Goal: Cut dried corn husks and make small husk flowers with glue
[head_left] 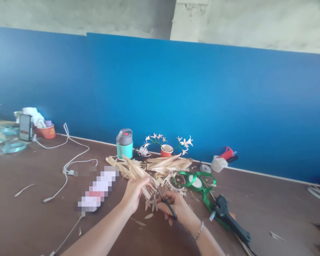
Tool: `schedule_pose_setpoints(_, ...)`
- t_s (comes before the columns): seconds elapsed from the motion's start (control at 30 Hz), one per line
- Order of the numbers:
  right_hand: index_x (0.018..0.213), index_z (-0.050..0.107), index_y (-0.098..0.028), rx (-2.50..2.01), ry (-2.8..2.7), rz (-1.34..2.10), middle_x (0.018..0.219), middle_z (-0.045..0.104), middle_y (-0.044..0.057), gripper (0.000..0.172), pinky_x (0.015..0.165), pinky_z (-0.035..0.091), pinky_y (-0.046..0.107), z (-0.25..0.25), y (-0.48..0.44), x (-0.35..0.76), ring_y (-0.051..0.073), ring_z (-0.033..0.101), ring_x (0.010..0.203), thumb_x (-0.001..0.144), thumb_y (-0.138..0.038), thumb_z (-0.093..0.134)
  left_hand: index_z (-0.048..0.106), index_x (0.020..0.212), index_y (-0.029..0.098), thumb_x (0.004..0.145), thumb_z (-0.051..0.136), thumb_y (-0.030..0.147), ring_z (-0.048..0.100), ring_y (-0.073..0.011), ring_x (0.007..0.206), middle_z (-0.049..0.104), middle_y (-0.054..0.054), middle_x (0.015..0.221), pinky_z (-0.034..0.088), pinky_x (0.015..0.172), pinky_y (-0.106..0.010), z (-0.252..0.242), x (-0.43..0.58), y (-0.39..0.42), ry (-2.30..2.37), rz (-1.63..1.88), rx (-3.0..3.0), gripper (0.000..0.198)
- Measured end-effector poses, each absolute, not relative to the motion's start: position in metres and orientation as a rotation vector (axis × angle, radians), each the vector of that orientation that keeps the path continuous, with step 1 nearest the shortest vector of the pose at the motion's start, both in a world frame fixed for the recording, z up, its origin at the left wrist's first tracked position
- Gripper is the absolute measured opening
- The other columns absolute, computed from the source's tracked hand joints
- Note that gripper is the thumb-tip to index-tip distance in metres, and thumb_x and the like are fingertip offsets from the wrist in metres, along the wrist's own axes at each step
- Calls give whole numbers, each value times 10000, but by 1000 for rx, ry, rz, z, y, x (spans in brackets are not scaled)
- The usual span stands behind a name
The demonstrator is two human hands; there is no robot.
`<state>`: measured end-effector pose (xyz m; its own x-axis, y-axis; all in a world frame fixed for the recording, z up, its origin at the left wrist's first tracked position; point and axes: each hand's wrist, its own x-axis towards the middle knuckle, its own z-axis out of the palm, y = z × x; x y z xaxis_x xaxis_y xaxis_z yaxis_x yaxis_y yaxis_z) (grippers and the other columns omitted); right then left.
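My left hand (pixel 134 193) is closed on a dried corn husk (pixel 138 170), whose lower end is split into narrow strips. My right hand (pixel 177 208) grips a pair of black-handled scissors (pixel 168 205), fingers around the handles. The blades point up and left, beside the husk's cut strips; whether they touch is too small to tell. Just below the strips lie small star-shaped husk pieces (pixel 151 204) and a loose petal-like scrap (pixel 148 216). More dried husks (pixel 170 164) are heaped on the table beyond both hands.
A black glue gun (pixel 230 217) and green ribbon (pixel 206 199) lie right of my hands. Behind stand a turquoise flask (pixel 124 149) and a paper cup (pixel 166 150) with husk flowers. A power strip, partly blurred, and white cables (pixel 77 156) are at left. A blue partition (pixel 176 96) closes the back.
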<state>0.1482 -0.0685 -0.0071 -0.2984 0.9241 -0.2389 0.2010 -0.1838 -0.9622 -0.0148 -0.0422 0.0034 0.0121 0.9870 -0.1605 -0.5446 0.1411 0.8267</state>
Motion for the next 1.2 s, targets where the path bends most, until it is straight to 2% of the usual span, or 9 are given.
schedule_pose_setpoints(0.4,747,542,-151,-1353,-1470,1477,455,475,-83,418,287,339,150,-8,-69,144,39,398,319,578,-492,713,661,653,107,621,678,210,625,-184,539,676,-53,578,474,526,-269,5,-12,-48,886,1274,777,109)
schedule_pose_setpoints(0.83,700,537,-148,-1291,-1442,1451,419,423,-93,351,316,245,153,-6,-69,140,25,314,336,586,-403,749,656,662,105,626,679,191,629,-182,556,679,-53,584,475,540,-264,2,-12,-46,892,1287,752,96)
schedule_pose_setpoints(1.07,759,532,-166,-1370,-1485,1445,454,475,-81,352,308,301,163,-10,-68,145,46,367,329,605,-418,724,657,668,105,579,721,199,627,-173,571,677,-46,590,470,539,-243,6,-14,-43,913,1317,704,144)
schedule_pose_setpoints(1.2,840,458,-207,-1430,-1566,1333,456,471,-105,401,316,311,164,-10,-65,159,61,402,320,608,-399,722,647,715,110,563,731,236,608,-165,571,654,-22,596,446,535,-234,8,-23,-34,959,1421,671,214)
